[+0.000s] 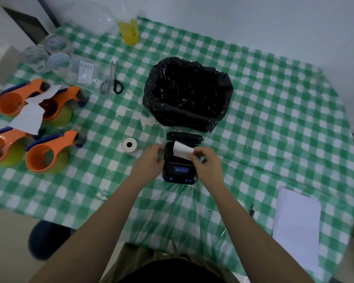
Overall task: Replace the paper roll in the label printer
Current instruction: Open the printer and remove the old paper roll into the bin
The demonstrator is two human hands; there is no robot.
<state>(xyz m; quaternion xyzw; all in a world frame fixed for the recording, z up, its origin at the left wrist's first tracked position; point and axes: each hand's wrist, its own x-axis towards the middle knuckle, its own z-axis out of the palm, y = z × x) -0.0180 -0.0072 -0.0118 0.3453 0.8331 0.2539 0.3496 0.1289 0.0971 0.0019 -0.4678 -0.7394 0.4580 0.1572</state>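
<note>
Your right hand (205, 160) pinches the free end of the paper strip (182, 150), thumb and fingers closed on its near right corner. From that pinch the strip runs up and to the left, away from you, and disappears into the open bay of the label printer (180, 160). So the strip's long axis lies on a diagonal, not square to the printer's front, and that slant is what the coming move seems to turn on. The roll feeding it sits inside the bay, beyond and left of your pinch; you cannot see it clearly past the strip.

The printer's lid (184, 136) stands open just beyond the bay, farther from you than the pinch.

Your left hand (151, 159) rests against the printer's left side, fingers curled on the casing, apparently steadying it; it holds nothing loose.

1 spare roll (129, 147) stands upright on the checked tablecloth (274, 119), well left of your pinch and just beyond your left hand, so the left hand is nearer to it.

Judging from this, the strip likely needs squaring toward you over the front edge before the lid comes down.
</note>
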